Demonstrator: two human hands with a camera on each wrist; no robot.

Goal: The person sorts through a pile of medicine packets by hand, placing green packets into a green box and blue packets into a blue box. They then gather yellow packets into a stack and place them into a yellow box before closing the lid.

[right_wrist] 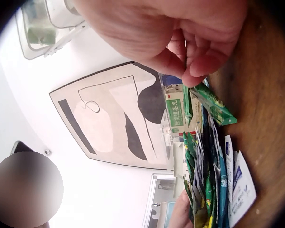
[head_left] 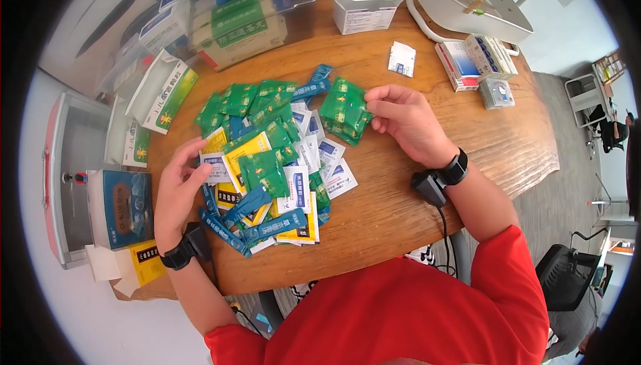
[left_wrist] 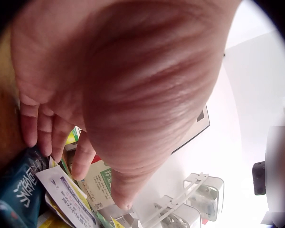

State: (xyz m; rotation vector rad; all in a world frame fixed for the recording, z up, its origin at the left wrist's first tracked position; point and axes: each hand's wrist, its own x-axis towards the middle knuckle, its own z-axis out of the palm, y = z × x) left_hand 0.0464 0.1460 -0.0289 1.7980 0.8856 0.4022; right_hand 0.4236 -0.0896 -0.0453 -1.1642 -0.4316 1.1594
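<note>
Along the left edge of the desk (head_left: 394, 198) stand a dark blue box (head_left: 127, 208) and, further back, two white-and-green cartons (head_left: 165, 91); a yellow-and-black carton (head_left: 147, 260) sits at the near left corner. Just right of these is the person's left hand (head_left: 181, 188), at the left side of a heap of sachets (head_left: 264, 173). Its fingers are extended with a slight bend, the thumb apart, and it grips nothing; whether the thumb touches the sachets under it cannot be told.

The heap covers the desk's left half, reaching toward the near edge. Green sachets (head_left: 274, 91) lie mainly on its far side, yellow sachets (head_left: 215, 140) and white sachets (head_left: 296, 188) among its middle, and blue stick packs (head_left: 274, 227) across its near side. Behind it, by the far left corner, a clear bin (head_left: 302, 6) holds green-and-cream boxes (head_left: 237, 21).

Just right of the heap, over the desk's middle, is a green packet (head_left: 344, 111), pinched at its right side between the thumb and forefinger of the right hand (head_left: 408, 121). A white box (head_left: 367, 15) with raised flaps stands at the far edge; nearer lies a lone white sachet (head_left: 401, 59). Toward the far right corner, small boxes (head_left: 461, 65) stand beside a white basket (head_left: 461, 15).
</note>
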